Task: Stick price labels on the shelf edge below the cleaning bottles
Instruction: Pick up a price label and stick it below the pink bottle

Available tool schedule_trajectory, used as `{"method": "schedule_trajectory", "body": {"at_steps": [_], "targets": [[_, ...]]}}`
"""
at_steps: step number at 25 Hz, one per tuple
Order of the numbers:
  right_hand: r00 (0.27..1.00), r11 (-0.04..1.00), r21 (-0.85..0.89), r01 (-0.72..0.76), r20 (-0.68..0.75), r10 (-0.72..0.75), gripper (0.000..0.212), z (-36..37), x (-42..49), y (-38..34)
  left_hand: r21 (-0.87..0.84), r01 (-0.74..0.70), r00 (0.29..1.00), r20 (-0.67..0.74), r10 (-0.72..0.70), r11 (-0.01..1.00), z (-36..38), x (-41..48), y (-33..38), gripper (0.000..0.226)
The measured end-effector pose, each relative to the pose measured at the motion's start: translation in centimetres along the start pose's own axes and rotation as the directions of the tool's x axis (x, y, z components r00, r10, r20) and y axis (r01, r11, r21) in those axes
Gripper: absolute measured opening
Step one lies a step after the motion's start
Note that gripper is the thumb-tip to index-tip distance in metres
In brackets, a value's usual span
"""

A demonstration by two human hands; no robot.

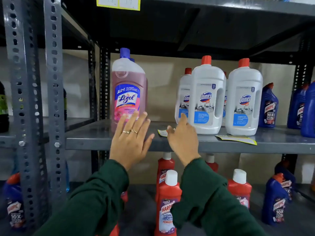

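Note:
A pink Lizol bottle point(127, 92) stands at the left of the grey middle shelf, and white Domex bottles point(207, 99) stand to its right. My left hand point(131, 138) is open with spread fingers, held flat in front of the shelf edge point(85, 143) just below the Lizol bottle. My right hand point(182, 138) is beside it, index finger pointing up, with a small yellow-edged price label point(162, 132) held at its thumb side over the shelf front. A yellow label sheet point(237, 139) lies on the shelf in front of the Domex bottles.
Blue Harpic bottles point(268, 106) fill the shelf's right end. Red Harpic bottles point(167, 201) stand on the lower shelf under my arms. A perforated grey upright point(54, 82) rises at the left. A yellow price tag point(119, 3) is stuck on the top shelf's edge.

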State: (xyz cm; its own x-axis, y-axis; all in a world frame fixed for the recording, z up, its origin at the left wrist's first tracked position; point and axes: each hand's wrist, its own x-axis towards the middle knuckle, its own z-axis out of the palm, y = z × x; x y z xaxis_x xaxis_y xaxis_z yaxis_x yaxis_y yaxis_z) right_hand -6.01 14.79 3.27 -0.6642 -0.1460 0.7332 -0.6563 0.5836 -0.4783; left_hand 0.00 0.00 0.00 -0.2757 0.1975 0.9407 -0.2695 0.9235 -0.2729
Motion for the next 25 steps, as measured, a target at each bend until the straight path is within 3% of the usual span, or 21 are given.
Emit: {"method": "schedule_trajectory", "body": {"at_steps": [2,5,11,15,18,20,22,23,25], "targets": [[0.999,0.995,-0.091,-0.038,0.034,0.041,0.048,0.2,0.7,0.0,0.036,-0.073,0.997,0.039,0.071,0.997,0.4,-1.3,0.1,0.040],[0.984,0.985,-0.092,-0.144,0.090,0.152,0.048,0.4,1.3,-0.1,0.022,-0.046,0.994,0.099,0.043,0.999,0.7,-3.3,-0.2,0.038],[0.992,0.994,0.002,-0.112,-0.060,0.112,0.029,0.8,0.9,-0.3,0.006,0.013,0.987,0.161,-0.014,1.000,0.1,-3.1,0.0,0.035],[0.965,0.957,0.271,-0.099,-0.209,0.159,0.028,1.0,0.3,0.1,-0.017,0.042,0.972,0.230,-0.037,0.999,-0.4,-3.1,0.2,0.037],[0.965,0.851,0.514,-0.111,-0.149,0.215,0.034,0.5,0.1,0.9,-0.080,0.119,0.955,0.282,-0.092,0.990,-1.2,-2.6,0.7,0.041],[0.987,0.825,0.562,-0.067,-0.083,0.136,0.025,0.2,-0.3,1.5,-0.263,0.261,0.942,0.280,-0.185,0.929,-1.6,-2.5,1.0,0.047],[0.998,0.831,0.556,0.029,-0.060,0.005,0.016,0.1,-1.1,1.5,-0.487,0.381,0.921,0.280,-0.273,0.786,-2.8,-2.1,0.8,0.063],[0.995,0.841,0.532,0.103,-0.068,-0.078,0.014,0.2,-1.6,1.4,-0.529,0.373,0.927,0.237,-0.290,0.762,-3.4,-1.9,0.6,0.067],[0.963,0.853,0.449,0.265,-0.081,-0.257,0.013,0.3,-2.7,0.7,-0.486,0.291,0.956,0.134,-0.259,0.824,-4.5,-1.9,-0.1,0.058]]}}
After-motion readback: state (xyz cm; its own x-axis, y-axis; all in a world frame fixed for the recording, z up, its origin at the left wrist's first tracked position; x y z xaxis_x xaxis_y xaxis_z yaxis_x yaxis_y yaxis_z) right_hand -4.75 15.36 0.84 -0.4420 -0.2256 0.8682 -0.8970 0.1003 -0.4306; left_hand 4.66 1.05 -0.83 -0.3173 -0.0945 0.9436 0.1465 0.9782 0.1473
